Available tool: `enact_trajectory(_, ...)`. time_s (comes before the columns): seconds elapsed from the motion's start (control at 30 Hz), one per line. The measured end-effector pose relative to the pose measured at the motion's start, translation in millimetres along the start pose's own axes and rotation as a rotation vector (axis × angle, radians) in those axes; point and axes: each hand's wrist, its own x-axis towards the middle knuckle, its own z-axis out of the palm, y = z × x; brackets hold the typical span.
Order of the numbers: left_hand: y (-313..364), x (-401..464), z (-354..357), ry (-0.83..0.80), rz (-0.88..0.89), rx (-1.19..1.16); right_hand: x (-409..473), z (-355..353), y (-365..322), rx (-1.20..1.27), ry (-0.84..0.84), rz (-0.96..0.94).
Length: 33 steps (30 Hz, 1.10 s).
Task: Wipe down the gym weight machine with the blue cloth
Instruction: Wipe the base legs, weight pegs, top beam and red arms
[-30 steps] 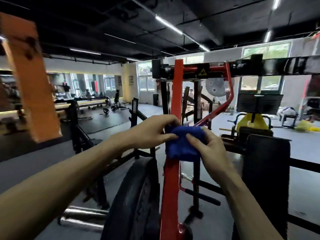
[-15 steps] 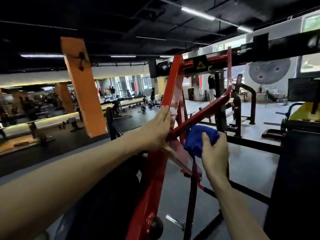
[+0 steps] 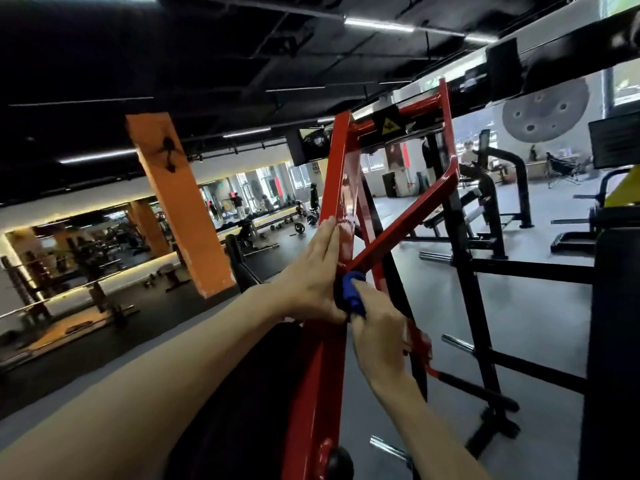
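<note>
The blue cloth (image 3: 352,295) sits lower and more bunched than half a second ago — now tucked at the joint where the diagonal brace meets the red upright (image 3: 337,209) of the weight machine. The right hand (image 3: 375,336) grips it, fingers curled round the wad. The left hand (image 3: 313,271) lies flat on the upright — fingers straight, together, pointing up.

You stand under a black ceiling (image 3: 214,46) hung with strip lights (image 3: 379,25). An orange pillar (image 3: 176,202) rises on your left, with a mirror wall (image 3: 83,244) behind it. The grey floor (image 3: 540,306) runs to black racks (image 3: 485,271) on your right. A grey disc (image 3: 545,110) hangs on the far white wall, beside a dark screen (image 3: 614,138).
</note>
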Motion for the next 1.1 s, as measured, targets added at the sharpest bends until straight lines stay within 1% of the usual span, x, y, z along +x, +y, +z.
enact_trajectory(0.1, -3, 0, -6, -0.048, 0.014, -0.009, 7, 1, 13, -0.024, -0.033, 0.129)
enact_trajectory(0.13, -5, 0, -8, -0.061, 0.019, -0.013, 9, 0, 12, -0.031, -0.04, 0.139)
enact_trajectory(0.27, -9, 1, -14, -0.122, 0.036, -0.043, 4, -1, -1, -0.006, -0.05, 0.015)
enact_trajectory(0.3, -9, 0, -15, -0.134, 0.038, -0.05, 7, -2, 3, 0.004, -0.05, 0.03)
enact_trajectory(0.37, -6, -1, -17, -0.136, 0.045, -0.049, 14, -4, 10, 0.009, -0.052, 0.143)
enact_trajectory(0.4, -6, -1, -17, -0.129, 0.043, -0.046, 14, -4, 8, -0.005, -0.06, 0.168)
enact_trajectory(0.43, -5, -1, -17, -0.125, 0.041, -0.04, 13, -4, 4, -0.016, -0.061, 0.152)
enact_trajectory(0.53, -6, -2, -15, -0.106, 0.047, -0.008, 5, -1, -5, 0.013, -0.049, 0.017)
enact_trajectory(0.57, -5, -3, -16, -0.111, 0.05, -0.01, 7, -1, 1, 0.002, -0.066, 0.027)
enact_trajectory(0.67, -7, -3, -19, -0.146, 0.051, -0.037, 10, -13, 22, -0.039, -0.147, 0.275)
enact_trajectory(0.7, -9, -3, -21, -0.168, 0.059, -0.038, 9, -18, 23, -0.029, -0.126, 0.29)
enact_trajectory(0.73, -12, -2, -23, -0.19, 0.07, -0.028, 8, -23, 18, -0.006, -0.073, 0.253)
enact_trajectory(0.8, -18, -2, -28, -0.23, 0.079, -0.007, 7, -27, 0, -0.018, 0.036, 0.075)
enact_trajectory(0.87, -19, 0, -31, -0.259, 0.075, -0.012, 18, -19, -14, -0.1, 0.109, -0.094)
enact_trajectory(0.9, -19, 1, -31, -0.266, 0.071, -0.013, 25, -13, -20, -0.156, 0.113, -0.125)
enact_trajectory(1.0, -22, 4, -29, -0.248, 0.065, 0.001, 45, -2, -33, -0.299, 0.05, -0.131)
enact_trajectory(1.1, -19, 2, -30, -0.234, 0.052, -0.032, 67, -6, -43, -0.373, -0.11, -0.048)
